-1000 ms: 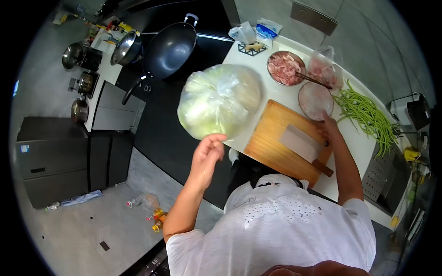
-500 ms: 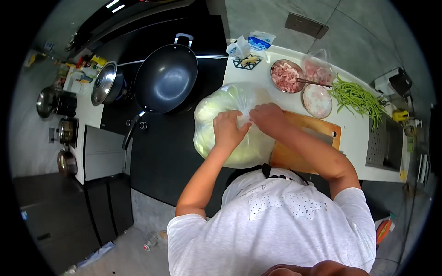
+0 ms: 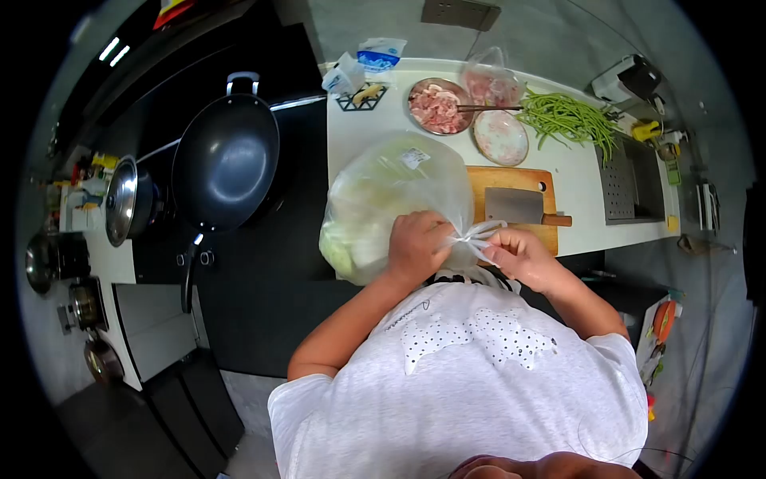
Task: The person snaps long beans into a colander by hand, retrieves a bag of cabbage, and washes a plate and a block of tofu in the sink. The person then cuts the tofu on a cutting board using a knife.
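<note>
A big translucent plastic bag point(image 3: 399, 180) with pale green leafy vegetables inside, perhaps cabbage, rests against the counter's front, its gathered, knotted neck turned to the right. My left hand point(image 3: 416, 246) is closed on the bag's plastic just left of the knot. On the other side, my right hand point(image 3: 520, 257) pinches the loose tied ends of the same bag. Behind the right hand, a cleaver point(image 3: 515, 206) lies flat on a wooden cutting board point(image 3: 488, 177), its handle pointing right.
A black wok point(image 3: 226, 160) sits on the stove to the left, beside a lidded pot point(image 3: 128, 199). Along the back of the counter are a bowl of raw meat point(image 3: 439, 108) with chopsticks, a patterned plate point(image 3: 500, 137) and green beans point(image 3: 566, 116). A sink point(image 3: 634, 184) lies right.
The bag's neck has swung from the top toward the right and shows a knot. Both hands have come nearer my body, the right one moving rightward. The cleaver is uncovered, and the view has shifted.
</note>
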